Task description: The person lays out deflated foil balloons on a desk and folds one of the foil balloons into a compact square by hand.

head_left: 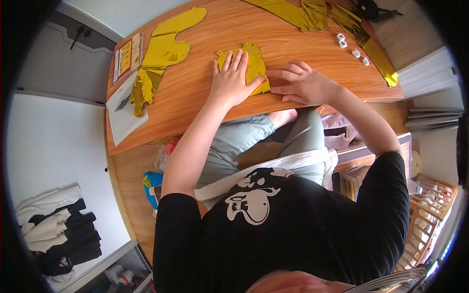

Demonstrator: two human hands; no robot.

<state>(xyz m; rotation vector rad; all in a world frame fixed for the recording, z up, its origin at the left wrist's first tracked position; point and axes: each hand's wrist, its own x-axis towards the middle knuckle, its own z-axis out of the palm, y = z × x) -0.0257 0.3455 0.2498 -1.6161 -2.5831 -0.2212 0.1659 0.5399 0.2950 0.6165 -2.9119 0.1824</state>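
Observation:
A flat, folded gold foil balloon (pixel 256 66) lies near the front edge of the wooden table, its surface creased and shiny. My left hand (pixel 232 80) rests flat on its left part with the fingers spread, covering some of the foil. At the foil's right edge is my right hand (pixel 300 84), its fingers slightly bent and apart, with the tips by the foil; whether they touch it I cannot tell. Another flat gold foil balloon (pixel 168 51) stretches along the table's left side. More gold foil (pixel 312 17) lies at the far edge, and a long gold strip (pixel 376 56) at the right.
Several small white rolls (pixel 343 44) sit on the table's right part. At the left are a printed package (pixel 128 58) and a whitish plastic sleeve (pixel 117 119). A black object (pixel 369 10) stands at the far right corner. My legs are under the table's front edge (pixel 185 131).

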